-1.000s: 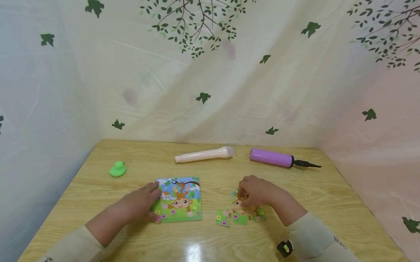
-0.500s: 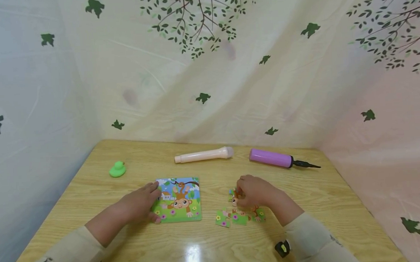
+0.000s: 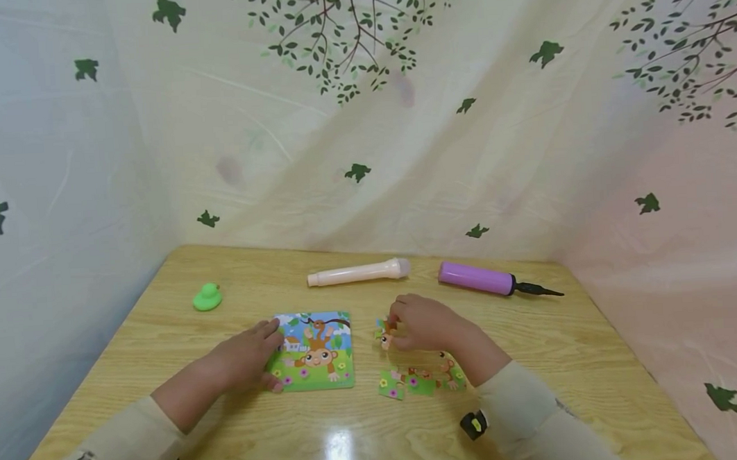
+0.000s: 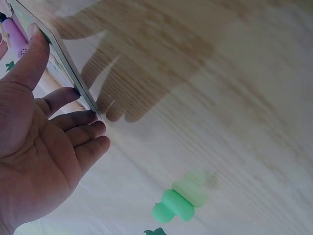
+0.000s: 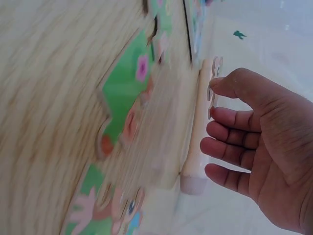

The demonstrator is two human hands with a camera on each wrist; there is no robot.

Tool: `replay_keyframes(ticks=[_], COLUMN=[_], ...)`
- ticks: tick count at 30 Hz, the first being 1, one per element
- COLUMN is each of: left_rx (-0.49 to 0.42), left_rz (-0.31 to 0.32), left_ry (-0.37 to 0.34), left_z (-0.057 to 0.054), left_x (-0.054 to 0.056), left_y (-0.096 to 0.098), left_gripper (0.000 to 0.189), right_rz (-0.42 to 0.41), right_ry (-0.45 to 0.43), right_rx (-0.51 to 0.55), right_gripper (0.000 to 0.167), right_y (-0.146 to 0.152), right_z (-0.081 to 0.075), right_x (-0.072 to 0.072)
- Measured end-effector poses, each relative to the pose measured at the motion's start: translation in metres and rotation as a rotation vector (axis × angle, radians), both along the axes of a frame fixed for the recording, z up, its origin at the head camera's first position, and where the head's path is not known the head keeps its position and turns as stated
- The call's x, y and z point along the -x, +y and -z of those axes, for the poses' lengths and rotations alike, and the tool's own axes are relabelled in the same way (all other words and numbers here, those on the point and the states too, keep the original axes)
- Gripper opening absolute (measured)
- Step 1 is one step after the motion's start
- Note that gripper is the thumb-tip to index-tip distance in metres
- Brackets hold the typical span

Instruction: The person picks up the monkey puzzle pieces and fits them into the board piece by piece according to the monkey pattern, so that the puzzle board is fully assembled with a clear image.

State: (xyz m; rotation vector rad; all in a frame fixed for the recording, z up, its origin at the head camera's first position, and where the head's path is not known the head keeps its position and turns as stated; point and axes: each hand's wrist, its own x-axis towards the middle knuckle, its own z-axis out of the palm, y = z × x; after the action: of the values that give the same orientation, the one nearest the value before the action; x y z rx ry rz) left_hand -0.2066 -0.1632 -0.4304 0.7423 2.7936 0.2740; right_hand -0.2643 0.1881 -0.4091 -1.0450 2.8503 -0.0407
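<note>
A square picture puzzle board (image 3: 318, 361), showing a monkey hanging from a branch, lies flat on the table. My left hand (image 3: 240, 358) rests at its left edge; in the left wrist view the thumb (image 4: 36, 51) and extended fingers (image 4: 90, 149) touch that edge. Between thumb and index finger, my right hand (image 3: 430, 324) pinches a jigsaw piece (image 3: 383, 335) with part of a monkey's face; the right wrist view shows this piece (image 5: 217, 66) edge-on above the table. Nearer to me lie a flower piece (image 3: 390, 384), a green middle piece (image 3: 422, 384) and a right-hand piece (image 3: 454, 378).
A pale pink toy microphone (image 3: 358, 272) lies behind the board. To its right is a purple hand pump (image 3: 476, 278) with a black nozzle. A green rubber duck (image 3: 207, 297) sits at the left. Behind the wooden table (image 3: 279, 436) hangs a leaf-printed cloth (image 3: 317, 212).
My right hand has moved left and slightly away from me with the jigsaw piece, towards the board. More of the right-hand piece now shows. The left hand stays put.
</note>
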Motion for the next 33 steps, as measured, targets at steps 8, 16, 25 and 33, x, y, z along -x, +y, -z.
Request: replay_keyframes(ticks=[8, 16, 25, 33], left_rx=[-0.006, -0.019, -0.014, -0.033], left_rz=[0.001, 0.015, 0.002, 0.079], left_ry=[0.011, 0.033, 0.056, 0.080], left_z=[-0.002, -0.002, -0.002, -0.003], left_x=[-0.001, -0.002, -0.001, -0.002], left_y=[0.001, 0.000, 0.000, 0.001], left_gripper=[0.083, 0.081, 0.095, 0.092], right_rz=[-0.071, -0.105, -0.141, -0.143], right_ry=[0.030, 0.020, 0.018, 0.000], right_rx=[0.017, -0.015, -0.050, -0.097], right_gripper=[0.026, 0.026, 0.029, 0.032], right_y=[-0.037, -0.076, -0.106, -0.122], right_z=[-0.004, -0.003, 0.004, 0.016], right_x=[0.002, 0.002, 0.000, 0.004])
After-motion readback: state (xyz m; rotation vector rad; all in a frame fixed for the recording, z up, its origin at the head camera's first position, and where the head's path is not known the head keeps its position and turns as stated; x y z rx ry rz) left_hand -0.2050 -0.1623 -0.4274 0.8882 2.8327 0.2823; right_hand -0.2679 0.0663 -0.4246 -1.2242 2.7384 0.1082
